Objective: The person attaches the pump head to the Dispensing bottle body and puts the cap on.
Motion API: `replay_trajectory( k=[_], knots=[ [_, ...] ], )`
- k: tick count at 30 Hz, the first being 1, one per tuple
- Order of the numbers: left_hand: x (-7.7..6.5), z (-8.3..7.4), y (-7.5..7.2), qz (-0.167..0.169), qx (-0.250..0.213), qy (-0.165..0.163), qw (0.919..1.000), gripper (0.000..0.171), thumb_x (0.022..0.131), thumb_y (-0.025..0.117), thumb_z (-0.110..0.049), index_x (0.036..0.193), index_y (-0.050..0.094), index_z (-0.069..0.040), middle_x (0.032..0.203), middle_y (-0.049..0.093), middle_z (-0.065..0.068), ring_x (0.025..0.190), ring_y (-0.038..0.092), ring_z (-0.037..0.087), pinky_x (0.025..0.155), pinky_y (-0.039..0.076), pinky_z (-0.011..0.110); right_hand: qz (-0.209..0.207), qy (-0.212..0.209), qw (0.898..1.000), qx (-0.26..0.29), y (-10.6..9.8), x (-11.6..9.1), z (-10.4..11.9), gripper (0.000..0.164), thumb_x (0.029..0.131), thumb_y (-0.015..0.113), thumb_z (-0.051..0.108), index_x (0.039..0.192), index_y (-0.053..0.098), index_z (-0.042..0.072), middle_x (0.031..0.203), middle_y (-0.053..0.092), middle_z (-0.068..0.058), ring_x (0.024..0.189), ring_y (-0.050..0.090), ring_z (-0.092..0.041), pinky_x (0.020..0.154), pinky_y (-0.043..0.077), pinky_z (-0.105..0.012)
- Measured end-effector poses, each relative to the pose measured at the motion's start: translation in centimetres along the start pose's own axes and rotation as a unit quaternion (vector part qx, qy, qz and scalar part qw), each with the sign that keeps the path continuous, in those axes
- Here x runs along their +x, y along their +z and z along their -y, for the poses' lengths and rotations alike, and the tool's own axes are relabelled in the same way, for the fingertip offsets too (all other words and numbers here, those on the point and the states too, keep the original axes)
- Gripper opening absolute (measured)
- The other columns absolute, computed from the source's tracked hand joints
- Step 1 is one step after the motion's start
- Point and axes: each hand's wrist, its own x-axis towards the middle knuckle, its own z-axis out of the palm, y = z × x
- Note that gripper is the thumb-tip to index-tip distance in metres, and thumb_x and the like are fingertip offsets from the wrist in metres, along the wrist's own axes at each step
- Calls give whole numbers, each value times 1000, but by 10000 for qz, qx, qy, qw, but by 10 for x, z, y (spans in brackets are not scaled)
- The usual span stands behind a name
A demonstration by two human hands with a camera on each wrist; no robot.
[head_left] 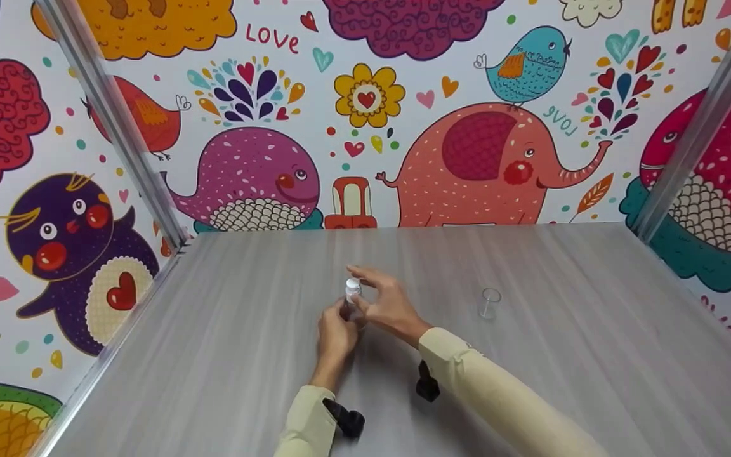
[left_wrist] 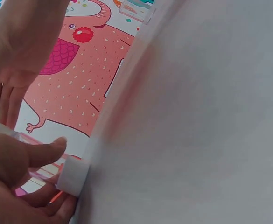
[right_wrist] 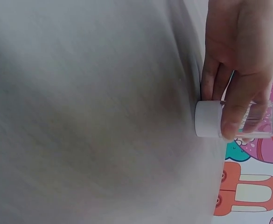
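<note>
A slim clear bottle [right_wrist: 260,123] with a white cap [head_left: 353,285] at its top and a white base [left_wrist: 73,175] stands upright at the table. My left hand [head_left: 337,333] grips it low down, thumb on one side and fingers on the other. In the right wrist view the left hand [right_wrist: 246,51] pinches the bottle just above the base. My right hand [head_left: 394,308] is beside the top, thumb and forefinger spread around the cap. Its fingers look fairly straight in the left wrist view, where the right hand [left_wrist: 22,51] comes in from above.
A small clear cup [head_left: 489,304] stands to the right on the wood-grain table [head_left: 245,285]. A wall with printed cartoon animals [head_left: 365,178] rises behind the table, with metal posts [head_left: 118,120] at the corners. Black wrist mounts [head_left: 428,384] hang below the sleeves.
</note>
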Motion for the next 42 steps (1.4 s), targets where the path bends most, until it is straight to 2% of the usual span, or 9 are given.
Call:
replay_trajectory(
  k=[7,18,25,34,38,42],
  knots=[
    [-1,0,0,26,106,-101,9999,10,84,68,-2,91,69,-10,75,63,3,68,50,17,62,39,32,-107,-26,9999,-69,5,-1,1,35,89,67,-4,123,67,2,122,70,-15,112,68,-26,100,52,-38],
    [0,2,-1,62,-56,-140,9999,14,81,70,1,92,68,-7,72,52,2,67,46,17,60,35,30,-27,153,9998,-106,7,-2,1,33,89,71,0,122,66,3,117,70,-11,107,68,-23,97,54,-36],
    [-1,1,-2,19,7,-189,9998,22,80,71,1,100,71,-9,76,59,6,70,48,18,62,37,32,-27,207,9997,-151,8,0,-1,34,88,74,5,121,66,3,114,69,-10,107,67,-21,95,55,-34],
    [-2,1,-1,15,-42,-336,9994,22,80,72,0,100,72,-10,81,65,7,73,52,18,66,41,32,-204,-151,9994,-228,10,-1,-4,33,86,75,4,118,65,-2,110,70,-13,102,69,-23,90,57,-34],
    [-2,1,0,-58,-36,-267,9996,23,79,71,3,99,72,-9,80,66,10,72,52,20,66,42,34,-209,-189,9993,-225,8,-2,-5,37,87,76,5,120,63,-3,111,69,-14,103,68,-24,90,57,-36],
    [-1,-1,2,-139,6,-193,9997,25,79,67,6,100,73,-7,88,72,13,77,59,24,71,49,41,-193,-139,9994,-255,7,-3,-7,43,85,79,10,123,61,0,113,68,-13,105,67,-24,91,56,-37]
  ],
)
